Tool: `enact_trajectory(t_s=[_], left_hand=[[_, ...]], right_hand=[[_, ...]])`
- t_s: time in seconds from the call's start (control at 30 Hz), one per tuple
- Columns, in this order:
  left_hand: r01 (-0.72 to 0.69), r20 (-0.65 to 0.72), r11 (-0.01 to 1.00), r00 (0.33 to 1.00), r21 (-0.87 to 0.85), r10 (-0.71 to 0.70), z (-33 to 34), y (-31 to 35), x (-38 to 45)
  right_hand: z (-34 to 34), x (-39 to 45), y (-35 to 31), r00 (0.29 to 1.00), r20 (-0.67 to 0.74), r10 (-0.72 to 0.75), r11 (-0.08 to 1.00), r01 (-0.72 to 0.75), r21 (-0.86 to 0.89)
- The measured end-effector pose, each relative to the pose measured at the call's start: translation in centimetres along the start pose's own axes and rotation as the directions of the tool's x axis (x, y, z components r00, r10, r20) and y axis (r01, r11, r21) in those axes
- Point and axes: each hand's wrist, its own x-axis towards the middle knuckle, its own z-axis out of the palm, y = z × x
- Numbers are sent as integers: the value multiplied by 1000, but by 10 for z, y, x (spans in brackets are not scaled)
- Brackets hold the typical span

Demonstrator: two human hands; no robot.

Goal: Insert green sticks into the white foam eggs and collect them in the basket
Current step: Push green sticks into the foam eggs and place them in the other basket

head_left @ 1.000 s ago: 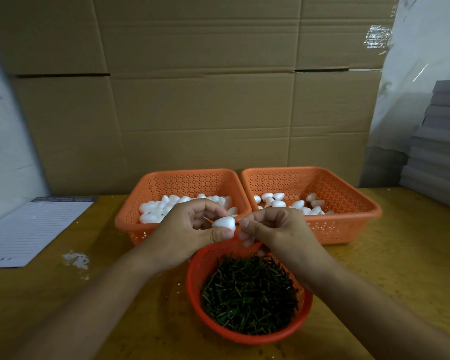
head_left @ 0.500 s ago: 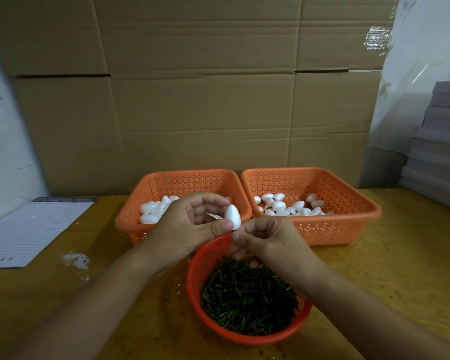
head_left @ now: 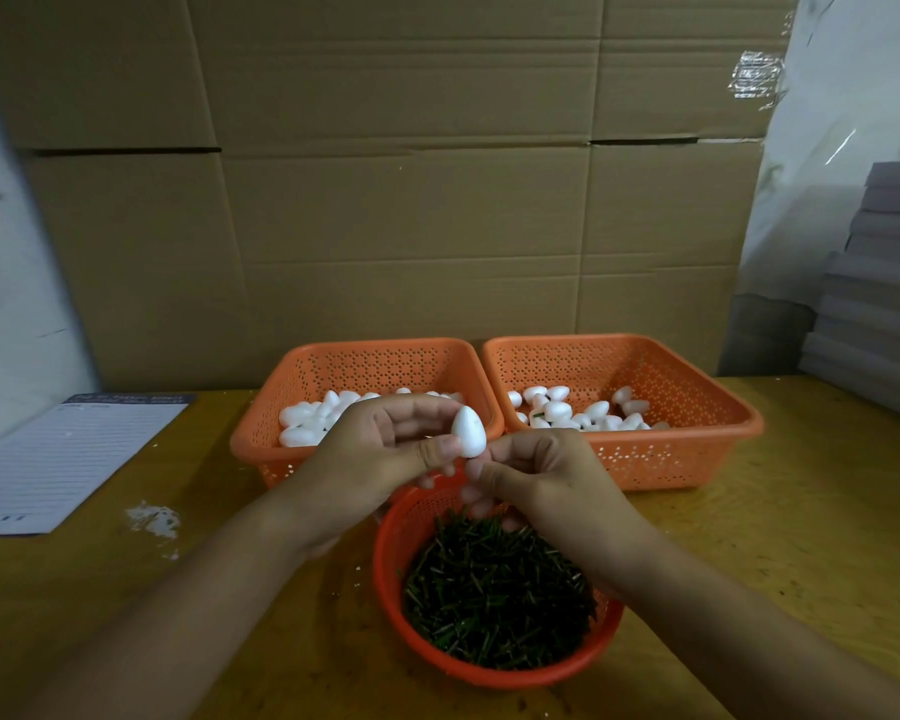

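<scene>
**A:** Where's the egg, and what grips it?

**B:** The foam egg [head_left: 468, 431] stands upright, pointed end up, pinched by your left hand [head_left: 380, 462], thumb on its near side and fingers curled behind. Your right hand [head_left: 539, 472] is just under and right of it, fingers curled at its base. Whether they pinch a stick there, I can't tell: no stick shows at the egg, the fingers cover that spot.

**A:** What else is hidden?

**B:** Your hands cover the far rim of the round basket [head_left: 494, 672] and part of the green sticks [head_left: 494, 600] directly below the grip. Your left hand blocks the near right corner of the left basket [head_left: 261, 433] behind it. A few eggs in the right basket [head_left: 697, 444], behind and right of the grip, show green bits, too small to read clearly.

**A:** Room?

**B:** The two square baskets touch edge to edge just behind the grip. Bare table [head_left: 780, 537] right of it; a lined sheet [head_left: 68, 459] lies well left, cut off by the frame edge. White crumbs [head_left: 154, 519] sit between the sheet and your left forearm.
</scene>
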Motion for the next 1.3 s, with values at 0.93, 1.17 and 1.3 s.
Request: enact_trajectory(t_s=[0.93,1.17,1.3], left_hand=[[53,55,999,997,-11,-52,-4,2,-1],[40,71,999,997,-25,-38,-5,0,-1],[20,36,999,999,-39,-19,-3,1,0]], right_hand=[[-3,-1,-3,997,80,25,997,-31,74],[-2,1,-1,995,99,30,995,-39,93],[-3,1,1,999,52,15,991,-22,130]])
